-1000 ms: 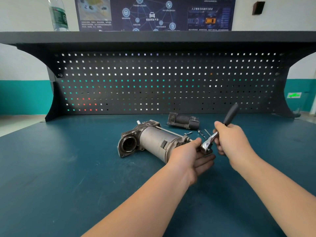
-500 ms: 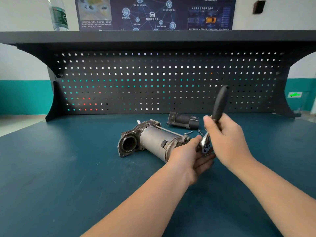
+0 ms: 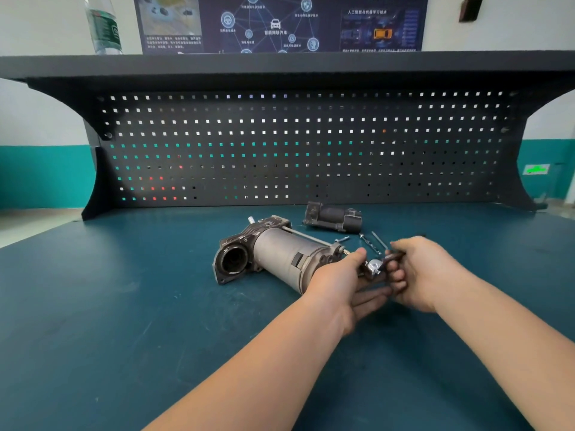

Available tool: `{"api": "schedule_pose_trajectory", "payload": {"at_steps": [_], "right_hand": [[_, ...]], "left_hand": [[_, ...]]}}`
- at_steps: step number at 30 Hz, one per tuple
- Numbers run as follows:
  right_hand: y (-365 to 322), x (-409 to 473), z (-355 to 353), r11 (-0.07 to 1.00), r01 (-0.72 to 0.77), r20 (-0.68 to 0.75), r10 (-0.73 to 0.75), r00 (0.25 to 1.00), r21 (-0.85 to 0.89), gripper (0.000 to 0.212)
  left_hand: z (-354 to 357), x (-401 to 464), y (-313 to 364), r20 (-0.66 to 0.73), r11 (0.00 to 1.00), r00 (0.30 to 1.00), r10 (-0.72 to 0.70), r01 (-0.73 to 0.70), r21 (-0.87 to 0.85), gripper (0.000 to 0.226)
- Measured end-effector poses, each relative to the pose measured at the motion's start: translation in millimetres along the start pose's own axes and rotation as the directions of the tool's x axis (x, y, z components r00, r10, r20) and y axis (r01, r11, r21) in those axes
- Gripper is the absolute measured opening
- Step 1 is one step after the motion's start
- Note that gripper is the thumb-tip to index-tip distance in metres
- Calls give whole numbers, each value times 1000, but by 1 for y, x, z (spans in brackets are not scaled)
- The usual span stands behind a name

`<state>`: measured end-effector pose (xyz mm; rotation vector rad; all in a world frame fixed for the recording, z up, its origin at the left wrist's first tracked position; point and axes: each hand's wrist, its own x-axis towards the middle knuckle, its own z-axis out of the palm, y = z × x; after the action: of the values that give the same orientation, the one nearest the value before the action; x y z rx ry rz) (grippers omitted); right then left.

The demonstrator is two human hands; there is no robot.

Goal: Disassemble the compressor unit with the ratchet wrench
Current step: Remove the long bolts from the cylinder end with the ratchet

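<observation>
The teal worktop [image 3: 130, 321] carries the compressor unit [image 3: 280, 259], lying on its side near the middle, open port toward my left. My left hand [image 3: 339, 281] steadies its near end, fingers straight beneath. My right hand's [image 3: 426, 275] grip curls round the ratchet wrench [image 3: 375, 266], its chrome head at the unit's end. Loose bolts [image 3: 370, 244] lie just behind.

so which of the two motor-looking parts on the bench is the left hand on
The big grey compressor unit, lying on its side nearest the person; the left hand rests on its right end. The smaller dark part lies behind it, untouched, nearer the pegboard.
</observation>
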<state>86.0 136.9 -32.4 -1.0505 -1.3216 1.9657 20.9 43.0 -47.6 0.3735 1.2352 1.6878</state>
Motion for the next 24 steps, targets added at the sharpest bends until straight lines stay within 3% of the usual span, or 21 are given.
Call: {"api": "schedule_pose_trajectory", "payload": {"at_steps": [2,4,6,7,9,11,13,14,15,17,21,23,24], "right_hand": [[6,3,0,998,-60,36,59,998,17,30],[7,3,3,1000,16,-10,-16,1000,19,31],[4,2,6,965,258,-104,-262,959,-53,33],[2,0,7,903,400,-139,-421,896,-157,32],[1,-9,9,659,633,-96,-719,688,-407,28],[4,-23,11,352,783,116,-876,469,-513,24],[10,-33,15,26,826,391,-872,294,-563,22],[13,-35,17,-85,817,473,-847,242,-570,23],[13,-35,18,-126,809,498,-838,223,-575,25],[12,-34,18,-34,824,433,-863,262,-565,24],[6,-24,14,324,787,160,-871,465,-526,27],[2,-12,12,586,670,-27,-762,647,-456,31],[0,-7,10,749,567,-95,-628,773,-341,33]], "left_hand": [[-1,1,-1,-20,1000,1000,3,-2,24,26],[-2,0,-1,-28,1000,1000,11,-10,26,25],[-2,-1,-1,-23,1000,999,25,-25,9,29],[-2,-1,0,-22,999,999,32,-32,3,31],[-1,-2,0,-21,999,999,41,-41,-3,31],[0,-3,0,-10,999,999,42,-42,-19,24],[0,-4,1,18,999,999,37,-37,-39,17],[0,-5,1,28,998,999,38,-36,-48,19],[0,-5,2,30,998,999,38,-37,-54,20],[0,-5,2,26,998,999,33,-32,-53,18],[1,-5,3,3,998,1000,28,-27,-49,26],[0,-2,1,6,998,999,36,-36,-48,30],[0,-1,0,10,998,999,38,-37,-49,29]]}}
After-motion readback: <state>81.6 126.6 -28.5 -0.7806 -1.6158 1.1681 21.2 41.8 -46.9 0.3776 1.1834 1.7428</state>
